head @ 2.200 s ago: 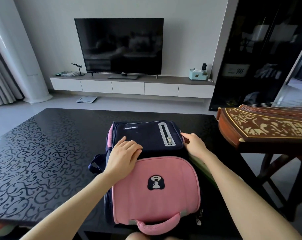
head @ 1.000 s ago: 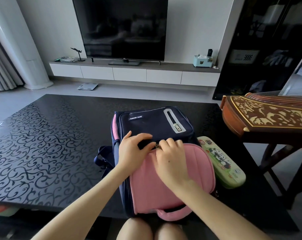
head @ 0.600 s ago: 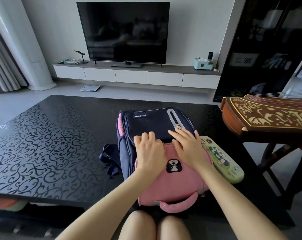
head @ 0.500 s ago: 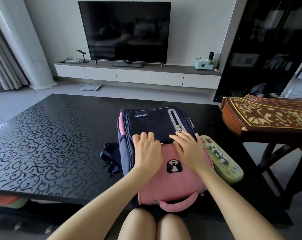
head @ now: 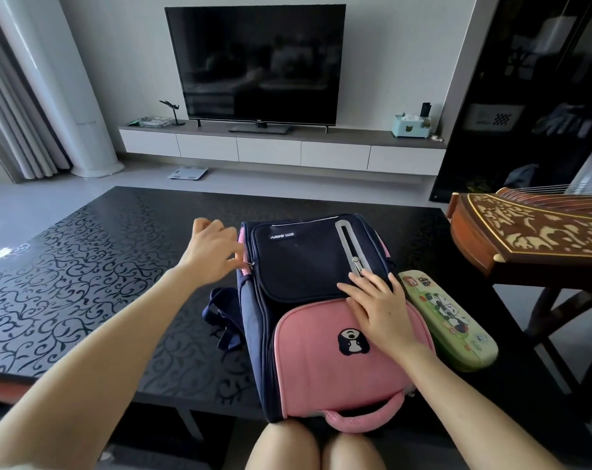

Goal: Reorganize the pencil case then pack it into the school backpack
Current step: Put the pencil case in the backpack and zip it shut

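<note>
The backpack (head: 304,266) lies flat on the dark patterned tabletop (head: 84,266), front face up, with its pink handle end toward the person. The left hand (head: 213,252) is at the backpack's left edge, fingers curled toward a small zipper pull (head: 251,265) there. The fingertips are blurred, so I cannot tell whether they actually pinch the pull or only reach for it. The right hand (head: 379,307) rests on top of the backpack with its fingers straight and spread, lying across the seam between the navy pocket and the pink one, and it holds nothing.

The pencil case (head: 447,320), green with a panda print and closed, lies on the tabletop just beside the backpack's right edge. Its long axis runs roughly along that edge, with the near end angling slightly away. It lies right of both hands and much closer to the right one, so that hand is likely the one to lift it. The backpack looks unopened, so opening the zip probably comes first.
</note>
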Demonstrator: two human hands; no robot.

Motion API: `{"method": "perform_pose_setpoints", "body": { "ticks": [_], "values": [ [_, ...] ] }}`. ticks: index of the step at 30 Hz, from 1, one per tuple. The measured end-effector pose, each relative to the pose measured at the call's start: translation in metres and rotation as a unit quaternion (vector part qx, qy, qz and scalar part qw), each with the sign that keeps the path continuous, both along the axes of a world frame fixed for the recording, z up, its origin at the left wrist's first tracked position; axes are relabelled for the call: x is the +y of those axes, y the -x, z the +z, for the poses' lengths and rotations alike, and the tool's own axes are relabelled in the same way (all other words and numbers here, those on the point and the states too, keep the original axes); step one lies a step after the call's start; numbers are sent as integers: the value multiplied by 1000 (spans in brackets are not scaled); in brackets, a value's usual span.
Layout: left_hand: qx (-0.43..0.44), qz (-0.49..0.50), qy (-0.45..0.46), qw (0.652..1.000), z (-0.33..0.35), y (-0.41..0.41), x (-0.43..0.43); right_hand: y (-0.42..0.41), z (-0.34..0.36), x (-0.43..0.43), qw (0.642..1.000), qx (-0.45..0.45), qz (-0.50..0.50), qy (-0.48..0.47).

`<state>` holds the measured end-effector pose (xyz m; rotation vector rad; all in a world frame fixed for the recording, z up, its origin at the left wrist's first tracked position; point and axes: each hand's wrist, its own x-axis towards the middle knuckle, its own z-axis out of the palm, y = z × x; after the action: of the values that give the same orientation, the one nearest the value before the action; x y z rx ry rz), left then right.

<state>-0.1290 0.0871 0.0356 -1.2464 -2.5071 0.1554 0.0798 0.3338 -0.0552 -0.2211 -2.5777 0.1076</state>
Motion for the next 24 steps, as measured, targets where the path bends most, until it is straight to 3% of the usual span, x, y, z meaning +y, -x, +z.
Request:
{"method": "perform_pose_setpoints", "body": {
  "ticks": [3, 6, 8, 10, 12, 15, 18, 21, 24],
  "values": [
    [-9, 29, 34, 999, 15, 5, 22, 3, -3, -1, 1000, -18, -8, -1],
    [-30, 11, -39, 999, 18, -13, 31, 0, 7, -2, 999, 21, 14, 20],
    [-92, -44, -109, 989, 16, -37, 35, -13, 19, 6, 990, 84, 6, 114],
    [-119, -102, -77, 985, 7, -60, 36, -32, 27, 26, 965, 140, -104, 198],
    [-116, -110, -7, 987, -4, -73, 37, -56, 27, 62, 924, 53, -292, 240],
    [-165, -80, -80, 980, -12, -73, 42, -79, 10, 107, 834, -195, -426, 290],
    [-173, -81, -113, 975, -7, -73, 47, -86, -2, 132, 793, -228, -373, 425],
    [-139, -70, -97, 983, -5, -78, 53, -88, 2, 134, 769, -207, -333, 505],
    [-103, -46, -164, 980, 1, -83, 58, -89, -2, 125, 740, -215, -320, 551]
  ]
}}
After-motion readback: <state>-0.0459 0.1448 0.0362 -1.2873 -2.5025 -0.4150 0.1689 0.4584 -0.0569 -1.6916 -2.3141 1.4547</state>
